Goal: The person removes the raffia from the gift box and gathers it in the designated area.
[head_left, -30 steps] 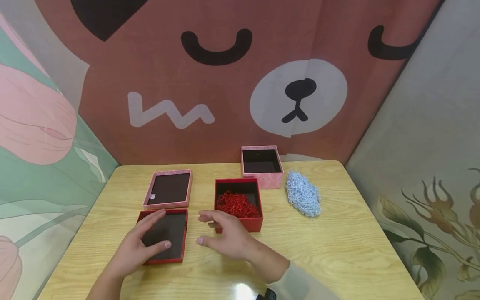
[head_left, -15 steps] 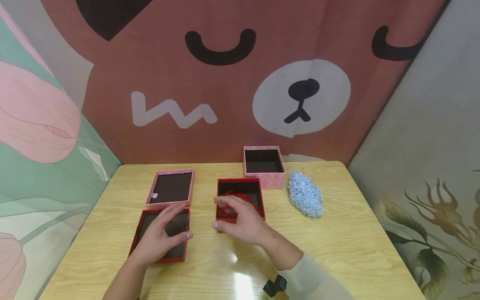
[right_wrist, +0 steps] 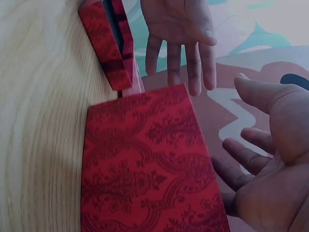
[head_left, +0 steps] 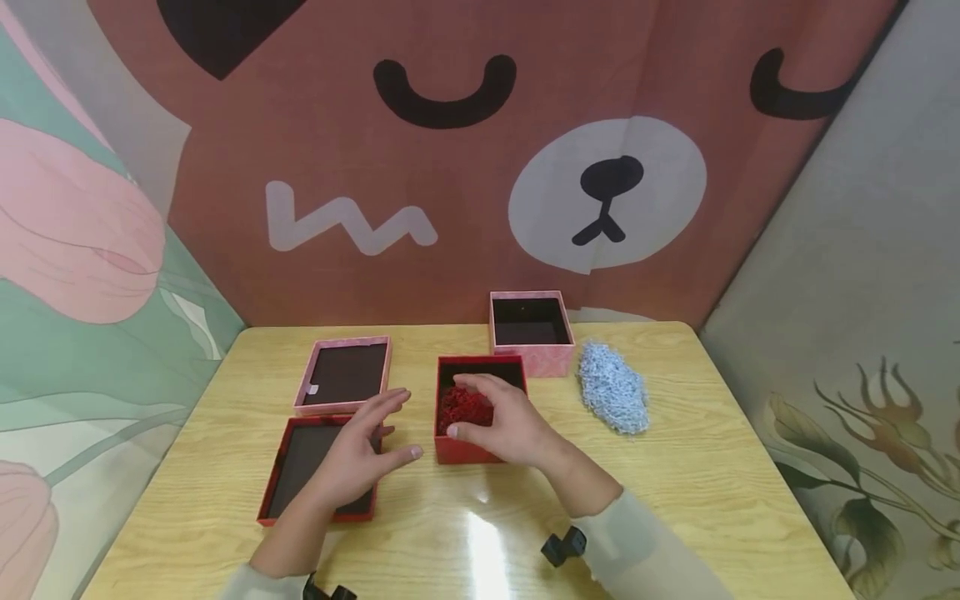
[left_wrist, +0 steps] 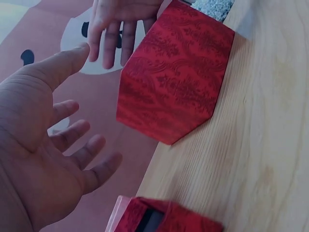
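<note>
A red patterned box [head_left: 459, 452] stands in mid-table with red shredded paper [head_left: 463, 407] inside. Over its right side hovers my right hand [head_left: 516, 427], fingers spread and loosely bent, thumb near the front rim. In the right wrist view, that same hand [right_wrist: 277, 179] holds nothing and is beside the box [right_wrist: 145, 164]. My left hand [head_left: 354, 460] is in the air above the right edge of a red lid [head_left: 303, 457], which lies inner side up. The left wrist view shows the left palm [left_wrist: 41, 140] with nothing in it, apart from the box [left_wrist: 176, 77].
Behind the red lid lies a pink lid [head_left: 347, 374], inner side up. A pink box [head_left: 549, 361] with a dark inside stands at the back, and a heap of blue shredded paper [head_left: 613, 389] lies right of it. A printed cloth [head_left: 337, 275] hangs behind the table.
Both hands have moved right and a little forward. The right has come from the red box's left front to above it; the left has shifted across the red lid. The boxes and lids have stayed put.
</note>
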`<state>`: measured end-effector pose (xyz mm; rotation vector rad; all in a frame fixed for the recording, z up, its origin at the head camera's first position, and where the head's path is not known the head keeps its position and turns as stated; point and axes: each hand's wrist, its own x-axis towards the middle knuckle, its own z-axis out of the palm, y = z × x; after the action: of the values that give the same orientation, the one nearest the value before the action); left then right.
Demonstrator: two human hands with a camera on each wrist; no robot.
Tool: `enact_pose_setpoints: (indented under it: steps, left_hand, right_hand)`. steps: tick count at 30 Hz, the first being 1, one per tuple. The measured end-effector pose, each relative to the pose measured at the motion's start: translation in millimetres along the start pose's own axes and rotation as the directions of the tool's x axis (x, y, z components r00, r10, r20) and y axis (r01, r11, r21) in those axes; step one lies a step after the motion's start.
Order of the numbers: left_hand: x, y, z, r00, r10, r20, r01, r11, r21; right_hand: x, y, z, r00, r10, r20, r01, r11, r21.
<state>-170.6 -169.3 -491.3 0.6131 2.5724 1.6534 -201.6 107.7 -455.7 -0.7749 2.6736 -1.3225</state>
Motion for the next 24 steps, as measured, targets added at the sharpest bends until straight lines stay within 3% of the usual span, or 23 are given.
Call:
enact_pose_setpoints:
  steps: [6, 24]
  left_hand:
    - [10.6, 0.0, 11.3, 0.999, -0.028, 0.016, 0.029, 0.999, -0.031]
    - [32.9, -0.4, 39.0, 0.992, -0.117, 0.043, 0.118, 0.993, -0.025]
  right_hand:
    - [6, 6, -3.7, 0.999, 0.045, 0.022, -0.043, 0.994, -0.105]
    - [25, 13, -2.4, 0.981, 0.161, 0.111, -0.135, 0.969, -0.207]
